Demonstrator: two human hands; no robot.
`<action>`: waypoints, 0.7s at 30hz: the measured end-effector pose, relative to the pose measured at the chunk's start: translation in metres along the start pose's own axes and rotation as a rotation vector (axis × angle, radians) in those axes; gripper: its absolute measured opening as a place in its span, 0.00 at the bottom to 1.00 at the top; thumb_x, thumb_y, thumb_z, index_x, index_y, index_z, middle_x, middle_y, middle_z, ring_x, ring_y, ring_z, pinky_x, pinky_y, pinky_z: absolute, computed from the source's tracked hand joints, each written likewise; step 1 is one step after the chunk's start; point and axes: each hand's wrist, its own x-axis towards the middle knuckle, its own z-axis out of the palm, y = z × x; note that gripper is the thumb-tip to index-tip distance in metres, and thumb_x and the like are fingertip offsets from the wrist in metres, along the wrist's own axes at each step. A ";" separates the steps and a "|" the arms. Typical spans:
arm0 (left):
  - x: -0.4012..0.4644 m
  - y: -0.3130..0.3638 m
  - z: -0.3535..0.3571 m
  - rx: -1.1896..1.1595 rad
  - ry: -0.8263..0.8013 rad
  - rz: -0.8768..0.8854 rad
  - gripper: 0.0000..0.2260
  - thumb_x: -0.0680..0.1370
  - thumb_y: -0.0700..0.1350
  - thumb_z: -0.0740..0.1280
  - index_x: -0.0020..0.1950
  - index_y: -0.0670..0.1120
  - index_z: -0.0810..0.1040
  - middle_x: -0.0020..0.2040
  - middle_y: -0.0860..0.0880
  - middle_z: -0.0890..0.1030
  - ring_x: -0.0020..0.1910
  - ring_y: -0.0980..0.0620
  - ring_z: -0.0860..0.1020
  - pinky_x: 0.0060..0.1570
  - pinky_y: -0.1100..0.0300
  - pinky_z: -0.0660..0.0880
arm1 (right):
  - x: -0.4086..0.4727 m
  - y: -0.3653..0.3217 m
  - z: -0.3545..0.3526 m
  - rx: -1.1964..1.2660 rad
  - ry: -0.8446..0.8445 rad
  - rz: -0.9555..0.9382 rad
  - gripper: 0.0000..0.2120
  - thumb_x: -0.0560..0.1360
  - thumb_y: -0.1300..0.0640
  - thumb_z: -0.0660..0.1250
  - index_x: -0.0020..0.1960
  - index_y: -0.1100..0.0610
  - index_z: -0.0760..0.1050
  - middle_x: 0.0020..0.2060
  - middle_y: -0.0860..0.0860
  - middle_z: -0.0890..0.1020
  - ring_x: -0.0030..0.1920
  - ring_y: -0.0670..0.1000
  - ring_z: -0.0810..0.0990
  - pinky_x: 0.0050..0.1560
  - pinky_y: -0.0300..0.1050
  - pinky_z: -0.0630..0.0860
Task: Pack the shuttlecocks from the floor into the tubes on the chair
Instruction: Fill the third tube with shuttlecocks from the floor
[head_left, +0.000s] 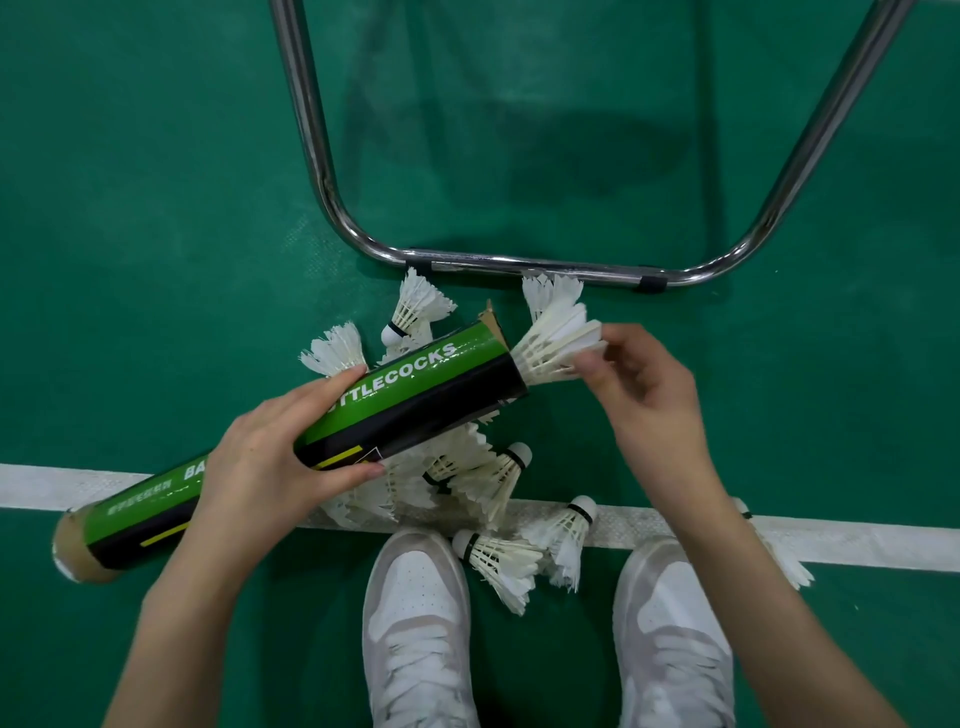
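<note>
Over the floor, left hand (270, 457) grips the tube (291, 441); right hand (644, 395) pinches a shuttlecock (556, 345) half into its right mouth. Looks early: several loose shuttlecocks (498, 561) lie near the shoes (415, 623). Tube fill hidden.

Chair frame (519, 262) cut off at top edge.

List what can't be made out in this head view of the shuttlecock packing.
- Inside of the tube: how many shuttlecocks it holds; its wall hides them.
- Cork of the shuttlecock at the tube's mouth, held by the right hand: already inside.
- Tube lettering: partly covered by the left hand.
- Chair: only the frame shows; the seat is cut off by the top edge.
- Shuttlecocks under the tube: count unclear.
</note>
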 end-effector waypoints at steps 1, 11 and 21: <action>0.000 0.001 0.000 0.006 -0.001 -0.002 0.35 0.61 0.64 0.68 0.68 0.62 0.68 0.60 0.56 0.78 0.58 0.53 0.75 0.55 0.50 0.73 | -0.002 0.000 0.005 -0.002 -0.028 0.023 0.03 0.75 0.55 0.66 0.46 0.47 0.76 0.40 0.42 0.81 0.44 0.43 0.79 0.50 0.37 0.74; 0.001 0.000 0.000 0.082 -0.019 0.015 0.35 0.62 0.66 0.66 0.69 0.62 0.67 0.61 0.53 0.78 0.59 0.48 0.75 0.56 0.44 0.73 | -0.014 -0.003 0.027 0.003 -0.178 0.083 0.14 0.68 0.58 0.74 0.47 0.45 0.74 0.44 0.43 0.80 0.48 0.41 0.77 0.51 0.29 0.70; 0.001 -0.001 0.000 0.082 -0.019 0.041 0.36 0.62 0.67 0.68 0.69 0.63 0.66 0.61 0.53 0.77 0.59 0.48 0.75 0.56 0.43 0.73 | -0.012 -0.006 0.028 -0.057 -0.170 0.116 0.14 0.68 0.59 0.73 0.43 0.44 0.72 0.41 0.44 0.78 0.42 0.37 0.73 0.46 0.26 0.68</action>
